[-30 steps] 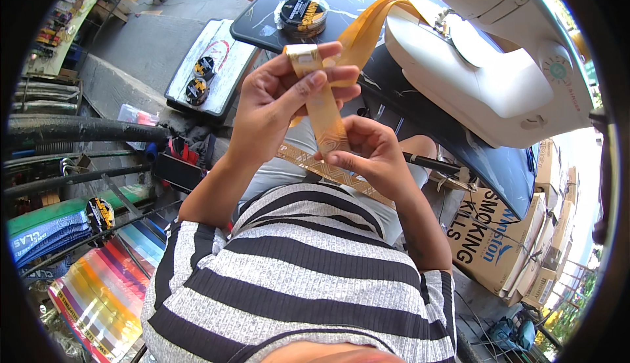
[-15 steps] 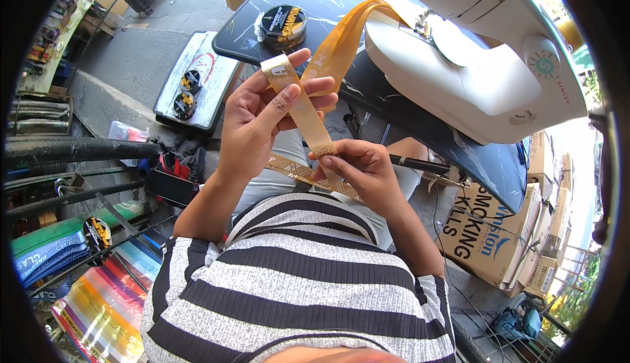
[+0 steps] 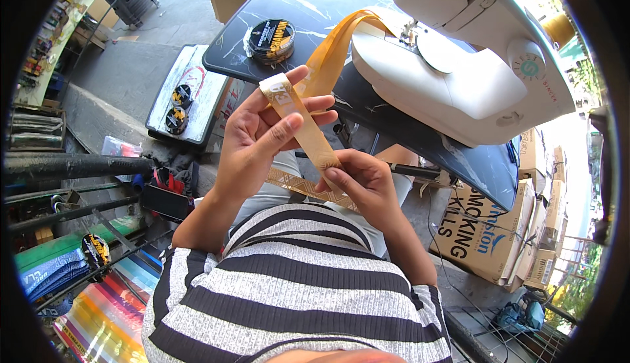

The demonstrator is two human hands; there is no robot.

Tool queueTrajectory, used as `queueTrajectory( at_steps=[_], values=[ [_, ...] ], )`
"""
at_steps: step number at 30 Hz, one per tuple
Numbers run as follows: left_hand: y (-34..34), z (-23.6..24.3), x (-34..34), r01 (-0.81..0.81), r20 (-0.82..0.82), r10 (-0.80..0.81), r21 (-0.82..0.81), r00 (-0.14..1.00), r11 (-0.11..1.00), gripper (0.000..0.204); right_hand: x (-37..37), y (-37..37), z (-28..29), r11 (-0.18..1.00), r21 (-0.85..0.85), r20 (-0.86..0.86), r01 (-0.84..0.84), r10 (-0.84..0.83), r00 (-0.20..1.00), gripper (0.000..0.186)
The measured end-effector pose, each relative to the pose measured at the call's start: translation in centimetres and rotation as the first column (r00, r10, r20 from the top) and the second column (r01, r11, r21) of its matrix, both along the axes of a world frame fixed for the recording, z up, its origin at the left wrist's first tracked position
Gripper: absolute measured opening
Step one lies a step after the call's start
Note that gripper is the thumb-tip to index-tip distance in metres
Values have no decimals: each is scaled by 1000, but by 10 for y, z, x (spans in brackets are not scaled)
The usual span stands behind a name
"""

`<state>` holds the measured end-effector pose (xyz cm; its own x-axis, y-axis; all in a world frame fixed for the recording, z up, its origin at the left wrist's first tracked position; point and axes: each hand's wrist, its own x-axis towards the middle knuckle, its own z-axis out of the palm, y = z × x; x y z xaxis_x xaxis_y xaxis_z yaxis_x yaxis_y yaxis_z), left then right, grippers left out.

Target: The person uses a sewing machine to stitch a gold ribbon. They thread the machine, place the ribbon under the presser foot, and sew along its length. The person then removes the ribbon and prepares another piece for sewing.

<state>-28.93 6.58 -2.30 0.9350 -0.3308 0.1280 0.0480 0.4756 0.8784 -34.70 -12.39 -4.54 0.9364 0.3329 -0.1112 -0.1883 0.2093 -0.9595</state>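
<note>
A gold ribbon (image 3: pixel 311 137) with pale lettering and a printed pattern is stretched between my two hands above my lap. My left hand (image 3: pixel 252 127) holds its upper part, which passes over the fingers with the thumb pressing from the front; the other fingers are spread. Lower down, my right hand (image 3: pixel 364 182) pinches the ribbon between thumb and fingertips. A patterned length of ribbon (image 3: pixel 295 184) hangs across my lap. Behind my left fingers, a yellow-gold loop (image 3: pixel 338 45) runs up to the needle area of a white sewing machine (image 3: pixel 420 91).
The machine stands on a dark marbled table (image 3: pixel 243 9), beside a round black-and-gold stack of discs (image 3: pixel 271 41). At left are a small white-topped stand (image 3: pixel 197 78) with two round badges, metal bars (image 3: pixel 79 166) and colourful ribbons (image 3: pixel 111 304). Cardboard boxes (image 3: pixel 482 232) sit at right.
My view has shifted slightly, so the table and machine appear lower and further left. More lettering shows on the ribbon near my left fingers. Both hands keep their hold.
</note>
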Motion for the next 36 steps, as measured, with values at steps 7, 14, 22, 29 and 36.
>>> queueTrajectory(
  at_steps=[7, 14, 22, 29, 36],
  values=[
    [6, -1, 3, -47, -15, 48, 25, 999, 999, 61, 6, -4, -3, 997, 74, -129, 1, 9, 992, 14],
    [9, -24, 14, 56, -51, -63, -130, 997, 990, 82, 20, -10, -6, 990, 143, -171, -10, 35, 985, 11],
    [9, -37, 24, 157, -123, -158, -18, 980, 987, 75, 51, 3, -8, 1000, 1, -214, -14, 14, 977, 15],
    [17, -41, 47, -175, -66, 177, 34, 982, 984, 73, 71, 6, -7, 998, -42, -177, 43, -50, 983, 16],
    [17, -33, 38, -205, 0, 205, 37, 979, 978, 70, 62, 8, -8, 999, 0, -108, 48, -48, 993, 18]
  ],
)
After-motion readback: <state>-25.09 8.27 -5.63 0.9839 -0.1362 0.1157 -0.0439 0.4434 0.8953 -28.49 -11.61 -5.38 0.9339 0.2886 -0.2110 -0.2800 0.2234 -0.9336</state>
